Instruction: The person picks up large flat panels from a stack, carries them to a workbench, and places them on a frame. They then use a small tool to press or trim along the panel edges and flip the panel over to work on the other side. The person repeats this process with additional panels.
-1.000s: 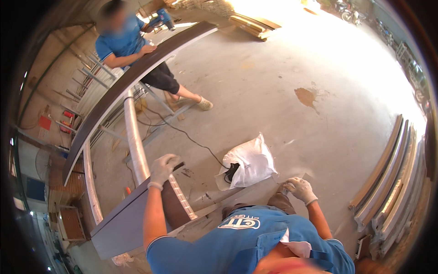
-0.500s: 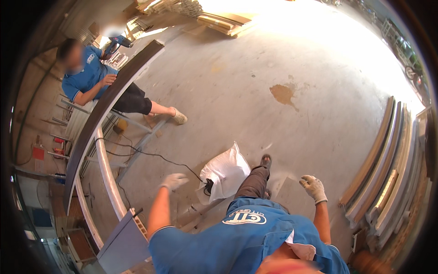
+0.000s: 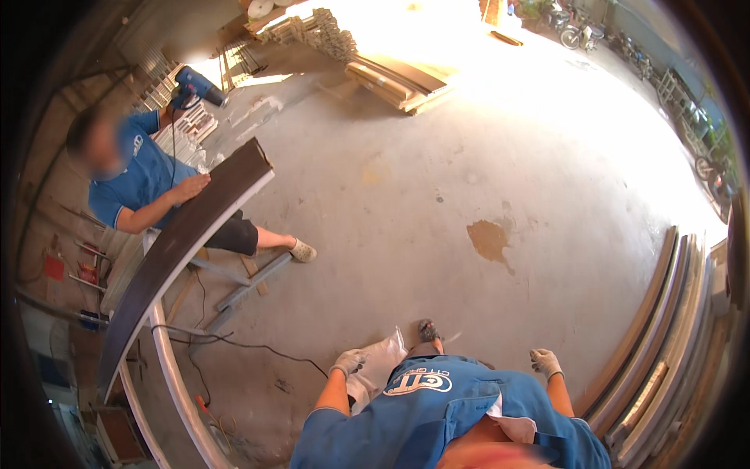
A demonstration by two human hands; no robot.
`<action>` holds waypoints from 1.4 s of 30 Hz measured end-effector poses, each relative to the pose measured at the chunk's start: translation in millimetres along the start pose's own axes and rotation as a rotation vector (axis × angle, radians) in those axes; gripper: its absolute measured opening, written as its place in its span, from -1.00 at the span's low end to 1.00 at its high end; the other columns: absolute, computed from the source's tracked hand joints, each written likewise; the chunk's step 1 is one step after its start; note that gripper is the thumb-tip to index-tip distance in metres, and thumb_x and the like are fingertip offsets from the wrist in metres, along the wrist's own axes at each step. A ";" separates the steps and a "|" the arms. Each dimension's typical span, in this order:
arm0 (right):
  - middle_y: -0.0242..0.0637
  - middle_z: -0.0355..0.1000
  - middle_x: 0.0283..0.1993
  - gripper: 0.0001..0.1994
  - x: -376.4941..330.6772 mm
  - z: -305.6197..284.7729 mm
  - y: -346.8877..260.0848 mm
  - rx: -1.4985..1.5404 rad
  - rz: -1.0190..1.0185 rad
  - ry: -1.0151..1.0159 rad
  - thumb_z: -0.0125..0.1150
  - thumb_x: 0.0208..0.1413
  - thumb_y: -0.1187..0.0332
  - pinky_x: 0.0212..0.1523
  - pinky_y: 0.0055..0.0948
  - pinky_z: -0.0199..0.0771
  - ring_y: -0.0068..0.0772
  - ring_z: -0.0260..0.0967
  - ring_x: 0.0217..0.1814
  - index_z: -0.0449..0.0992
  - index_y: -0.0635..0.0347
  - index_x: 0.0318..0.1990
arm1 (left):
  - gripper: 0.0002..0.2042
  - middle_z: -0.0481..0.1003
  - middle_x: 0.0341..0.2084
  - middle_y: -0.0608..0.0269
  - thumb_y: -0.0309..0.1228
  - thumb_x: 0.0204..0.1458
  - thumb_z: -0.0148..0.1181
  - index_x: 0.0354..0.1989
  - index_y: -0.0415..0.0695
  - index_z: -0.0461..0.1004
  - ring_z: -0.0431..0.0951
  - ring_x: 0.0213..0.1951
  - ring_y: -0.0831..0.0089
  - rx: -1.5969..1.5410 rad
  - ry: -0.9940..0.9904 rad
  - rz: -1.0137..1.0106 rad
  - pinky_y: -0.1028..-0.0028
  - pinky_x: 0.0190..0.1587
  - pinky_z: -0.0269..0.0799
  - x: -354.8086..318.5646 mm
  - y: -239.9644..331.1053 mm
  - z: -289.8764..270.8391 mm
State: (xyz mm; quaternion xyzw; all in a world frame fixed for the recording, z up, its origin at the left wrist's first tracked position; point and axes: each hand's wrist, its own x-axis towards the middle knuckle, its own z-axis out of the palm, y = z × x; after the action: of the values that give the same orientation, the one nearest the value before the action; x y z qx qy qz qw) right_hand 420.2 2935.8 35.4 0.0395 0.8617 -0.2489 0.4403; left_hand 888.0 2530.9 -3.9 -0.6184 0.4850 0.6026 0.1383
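My left hand [image 3: 348,361], in a pale work glove, hangs beside a white sack [image 3: 387,352] on the floor. Its fingers are loosely bent and hold nothing I can see. On the other side of my body, my right hand [image 3: 545,364], gloved alike, is in the air with slack, curved fingers and nothing visible in them. To my left lies a long dark brown panel [image 3: 191,215] with a pale edge, raised on supports. A co-worker's hand [image 3: 191,188] rests on it, while their other hand lifts a blue corded power tool [image 3: 199,86].
A black cable [image 3: 273,350] runs across the floor by the sack. Grey metal stand legs [image 3: 254,285] stick out under the panel. Long boards [image 3: 652,336] are stacked at right; more planks [image 3: 402,82] lie at the far side. Motorbikes [image 3: 574,35] stand beyond.
My body has moved and the view has shifted. My left hand has come from over the floor to beside the sack, its fingers more bent. The co-worker's tool shows higher above the panel.
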 end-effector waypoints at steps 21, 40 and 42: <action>-0.21 0.60 -0.30 -0.62 298.5 -78.1 -358.9 -0.238 -0.136 -0.079 0.37 0.12 0.11 -0.39 -0.41 0.57 -0.42 0.53 -0.39 0.64 0.26 -0.09 | -0.60 0.60 -0.01 0.09 -0.16 0.19 0.13 0.11 -0.10 0.55 0.57 0.01 0.20 0.464 -0.060 0.301 0.19 0.06 0.48 206.3 210.1 80.5; -0.35 0.58 -0.38 -0.66 511.6 0.0 -929.5 -0.429 -0.756 -0.207 0.31 0.18 0.12 -0.38 -0.48 0.48 -0.59 0.45 -0.43 0.64 0.24 -0.10 | -0.51 0.58 -0.48 0.03 0.04 0.22 0.07 -0.29 -0.24 0.56 0.59 -0.49 0.19 -0.247 -0.017 -0.178 0.24 -0.37 0.50 372.9 509.6 -10.3; -0.30 0.59 -0.37 -0.67 531.5 3.8 -939.1 -0.352 -0.596 -0.212 0.30 0.17 0.15 -0.43 -0.46 0.53 -0.50 0.52 -0.44 0.63 0.25 -0.13 | -0.59 0.55 -0.51 0.14 -0.01 0.22 0.13 -0.25 -0.18 0.56 0.53 -0.55 0.22 -0.436 0.078 -0.402 0.24 -0.41 0.47 397.8 530.7 -41.2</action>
State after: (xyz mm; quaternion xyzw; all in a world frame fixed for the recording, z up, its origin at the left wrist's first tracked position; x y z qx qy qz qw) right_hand -170.4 2033.9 -10.1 -0.3157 0.8145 -0.2170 0.4357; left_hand 428.1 2066.8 -124.7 -0.7397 0.2170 0.6290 0.1003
